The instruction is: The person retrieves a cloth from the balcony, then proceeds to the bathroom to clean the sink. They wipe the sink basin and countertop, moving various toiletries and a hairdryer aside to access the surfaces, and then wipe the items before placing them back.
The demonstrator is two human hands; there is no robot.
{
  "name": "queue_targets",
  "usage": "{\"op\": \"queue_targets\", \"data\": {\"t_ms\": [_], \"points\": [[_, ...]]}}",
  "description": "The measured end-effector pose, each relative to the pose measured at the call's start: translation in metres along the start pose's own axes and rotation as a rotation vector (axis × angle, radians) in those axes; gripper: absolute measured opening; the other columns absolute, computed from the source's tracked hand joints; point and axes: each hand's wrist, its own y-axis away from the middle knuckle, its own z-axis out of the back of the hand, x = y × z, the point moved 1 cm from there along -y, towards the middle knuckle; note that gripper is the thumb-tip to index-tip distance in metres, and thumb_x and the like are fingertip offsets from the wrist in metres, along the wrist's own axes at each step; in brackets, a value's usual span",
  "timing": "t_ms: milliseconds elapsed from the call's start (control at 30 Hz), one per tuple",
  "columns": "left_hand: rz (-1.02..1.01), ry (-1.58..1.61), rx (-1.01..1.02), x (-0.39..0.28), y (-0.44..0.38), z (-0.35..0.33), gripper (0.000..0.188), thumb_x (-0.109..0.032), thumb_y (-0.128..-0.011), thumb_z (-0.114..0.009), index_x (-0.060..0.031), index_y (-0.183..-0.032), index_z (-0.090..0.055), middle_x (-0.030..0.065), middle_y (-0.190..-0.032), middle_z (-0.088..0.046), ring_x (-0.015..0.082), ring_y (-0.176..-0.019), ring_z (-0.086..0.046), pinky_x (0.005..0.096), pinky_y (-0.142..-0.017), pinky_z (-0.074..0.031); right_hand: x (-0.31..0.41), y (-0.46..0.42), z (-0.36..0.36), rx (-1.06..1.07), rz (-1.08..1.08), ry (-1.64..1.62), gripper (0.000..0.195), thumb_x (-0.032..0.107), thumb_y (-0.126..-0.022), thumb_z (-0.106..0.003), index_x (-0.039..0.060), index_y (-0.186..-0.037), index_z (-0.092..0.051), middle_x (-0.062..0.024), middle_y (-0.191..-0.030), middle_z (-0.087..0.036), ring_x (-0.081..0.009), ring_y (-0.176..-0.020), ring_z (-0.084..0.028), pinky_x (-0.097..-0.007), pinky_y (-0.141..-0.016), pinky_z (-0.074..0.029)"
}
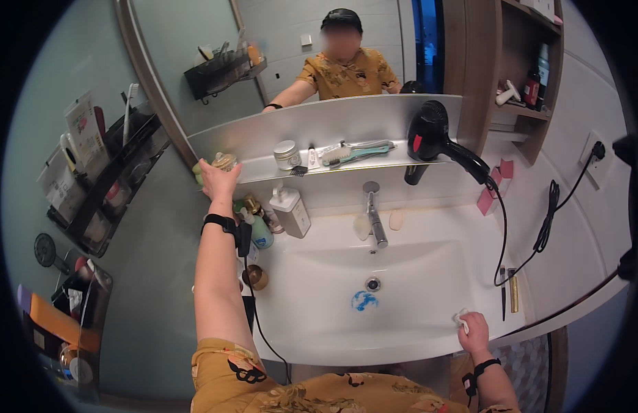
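At the left end of the metal shelf, my left hand (219,180) has thumb and fingers around a small clear and gold-toned glass bottle (224,161). Part of the bottle is hidden by the hand. A green item (198,169) sits just left of those fingers. Over the right front of the white washbasin (319,330), my right hand (473,330) grips a crumpled white cloth or tissue (460,317). Blue residue (364,300) lies in the basin near the drain (373,284).
The shelf (257,173) carries a lidded jar (287,155), brushes (350,153) and a black hair dryer (427,131). Its cord (504,242) hangs at the right. A pump bottle (293,211) and several toiletries stand left of the faucet (373,211). Makeup brushes (503,294) lie on the right rim.
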Motion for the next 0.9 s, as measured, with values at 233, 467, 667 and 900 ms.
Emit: {"op": "queue_targets", "data": {"t_ms": [233,467,667,900], "points": [[0.01,0.075,-0.047,0.009,-0.012,-0.019,0.109,-0.043,-0.067,-0.089,-0.0008,-0.15,-0.033,0.0225,-0.145,-0.051,0.0363,-0.133,-0.052,0.0459,-0.108,-0.044,0.004,-0.002,0.002,0.006,-0.025,0.013,0.027,0.007,-0.072,-0.068,0.0067,-0.1,-0.065,-0.0143,-0.102,-0.064,-0.0369,-0.1,-0.06,-0.0463,-0.088,-0.052],[-0.123,0.234,0.054,0.019,-0.011,-0.006,0.103,-0.036,-0.067,-0.09,-0.0011,-0.148,-0.037,0.022,-0.139,-0.056,0.036,-0.126,-0.057,0.0436,-0.106,-0.046,0.002,0.0,0.002,0.01,-0.028,0.008,0.028,0.006,-0.072,-0.068,0.0069,-0.1,-0.065,-0.0138,-0.102,-0.063,-0.0369,-0.1,-0.06,-0.0465,-0.088,-0.051],[-0.184,0.204,-0.049,0.022,-0.017,-0.011,0.1,-0.034,-0.066,-0.091,-0.0018,-0.146,-0.04,0.023,-0.133,-0.06,0.0365,-0.121,-0.061,0.0445,-0.102,-0.048,-0.002,0.0,0.0,0.004,0.005,-0.002,0.028,0.006,-0.072,-0.068,0.0069,-0.1,-0.065,-0.0143,-0.101,-0.063,-0.0376,-0.1,-0.06,-0.0467,-0.087,-0.051],[-0.206,0.1,-0.101,0.028,-0.017,-0.019,0.097,-0.043,-0.07,-0.087,-0.0007,-0.144,-0.041,0.0245,-0.132,-0.06,0.0377,-0.122,-0.06,0.0455,-0.101,-0.049,-0.003,-0.001,-0.001,0.021,-0.003,-0.012,0.029,0.006,-0.071,-0.068,0.0068,-0.099,-0.065,-0.0146,-0.102,-0.063,-0.0378,-0.1,-0.06,-0.0467,-0.088,-0.051]]}}
